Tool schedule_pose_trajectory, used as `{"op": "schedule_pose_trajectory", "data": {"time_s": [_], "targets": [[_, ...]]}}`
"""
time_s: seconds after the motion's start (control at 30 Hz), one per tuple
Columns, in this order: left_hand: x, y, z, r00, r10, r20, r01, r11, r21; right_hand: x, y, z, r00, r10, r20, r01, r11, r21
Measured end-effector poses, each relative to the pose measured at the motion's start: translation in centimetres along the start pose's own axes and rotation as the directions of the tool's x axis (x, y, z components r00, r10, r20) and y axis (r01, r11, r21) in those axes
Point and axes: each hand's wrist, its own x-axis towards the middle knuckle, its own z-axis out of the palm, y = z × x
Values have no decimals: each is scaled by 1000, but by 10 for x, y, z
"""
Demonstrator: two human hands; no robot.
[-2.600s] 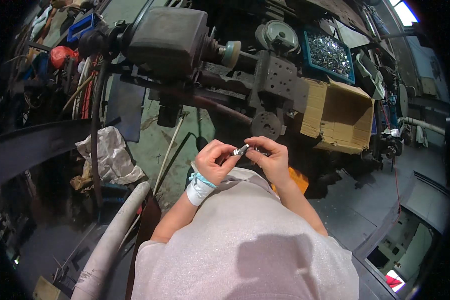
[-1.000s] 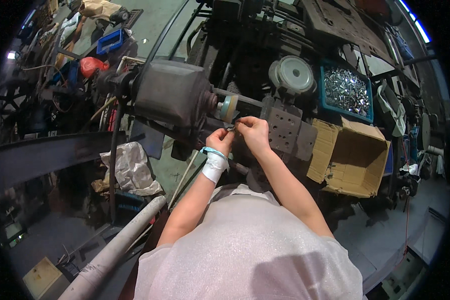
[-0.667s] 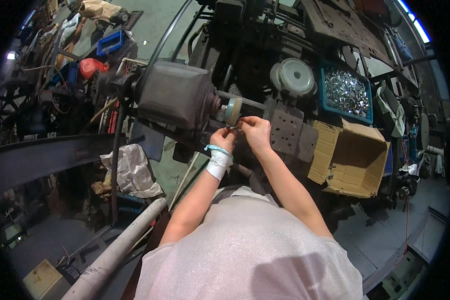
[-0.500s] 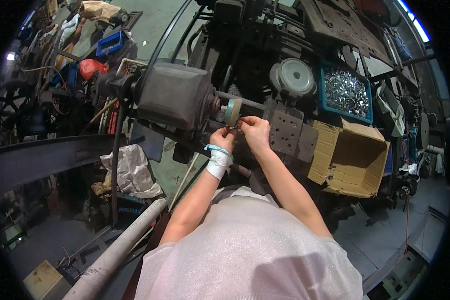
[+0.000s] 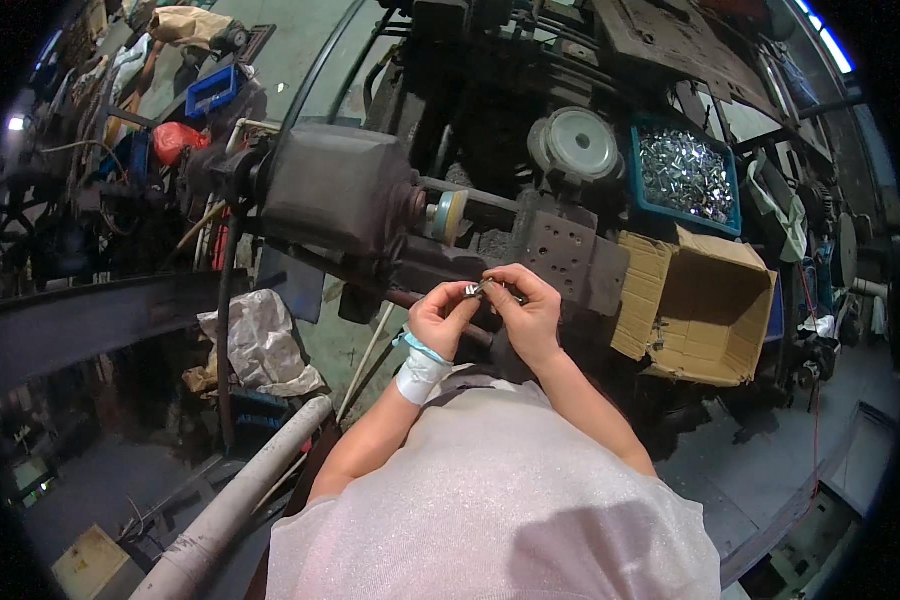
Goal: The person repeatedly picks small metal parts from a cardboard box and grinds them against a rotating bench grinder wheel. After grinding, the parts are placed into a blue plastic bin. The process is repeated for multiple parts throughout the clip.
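A small shiny metal part [image 5: 471, 291] is held between both hands in front of my chest. My left hand [image 5: 437, 318], with white wrapping and a light blue band at the wrist, pinches it from the left. The fingertips of my right hand [image 5: 530, 315] close on its other side; its exact shape is too small to tell. Beyond my hands, apart from them, a yellowish and pale green wheel [image 5: 450, 217] sits on the spindle of a dark machine housing [image 5: 335, 188].
On the right stands a teal crate [image 5: 638, 205] full of shiny small metal parts. Nearer is an open cardboard box [image 5: 705, 320] with a few pieces by its flap. A drilled metal block [image 5: 560, 250] and a round pale disc [image 5: 582, 143] lie ahead. At lower left runs a thick pipe [image 5: 235, 500].
Both hands have drawn back from the wheel toward my body, bringing the small metal part with them. The view has shifted slightly.
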Motion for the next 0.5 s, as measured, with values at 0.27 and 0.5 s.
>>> {"op": "schedule_pose_trajectory", "data": {"time_s": [0.27, 0.5], "targets": [[-18, 60, 51, 699, 643, 315, -709, 561, 427, -12, 10, -34, 745, 594, 304, -482, 163, 861], [-8, 51, 104, 395, 586, 707, -919, 259, 298, -19, 27, -72, 745, 506, 434, -463, -76, 883]]}}
